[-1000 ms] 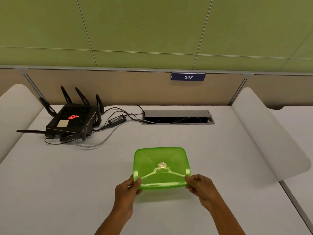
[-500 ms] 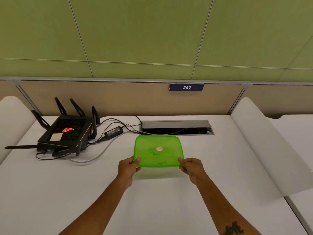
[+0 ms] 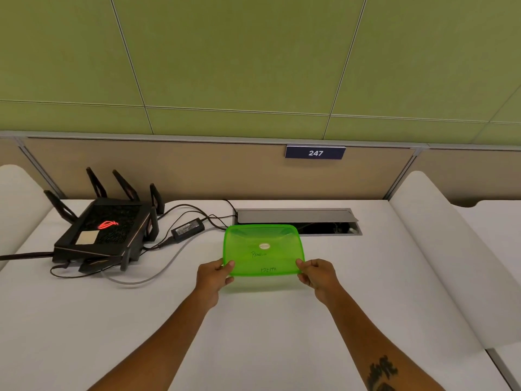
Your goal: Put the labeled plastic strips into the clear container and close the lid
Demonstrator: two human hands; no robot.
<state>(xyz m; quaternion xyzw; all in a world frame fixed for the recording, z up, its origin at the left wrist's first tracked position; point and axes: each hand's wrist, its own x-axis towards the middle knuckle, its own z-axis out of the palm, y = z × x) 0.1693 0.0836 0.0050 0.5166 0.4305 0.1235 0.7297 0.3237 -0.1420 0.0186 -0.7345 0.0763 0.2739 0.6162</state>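
"247" is read in white figures on a dark blue sign [image 3: 315, 152] fixed to the partition [image 3: 197, 170] behind the desk. Black handwriting is seen on the green lid [image 3: 263, 251]: one word is begun with "Pen", the rest unclear; a second line near its front edge cannot be made out. A red glowing logo is shown on the black router [image 3: 104, 232], its letters unreadable.

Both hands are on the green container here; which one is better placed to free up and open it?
Neither clearly: left hand and right hand pinch opposite near corners of the green container symmetrically.
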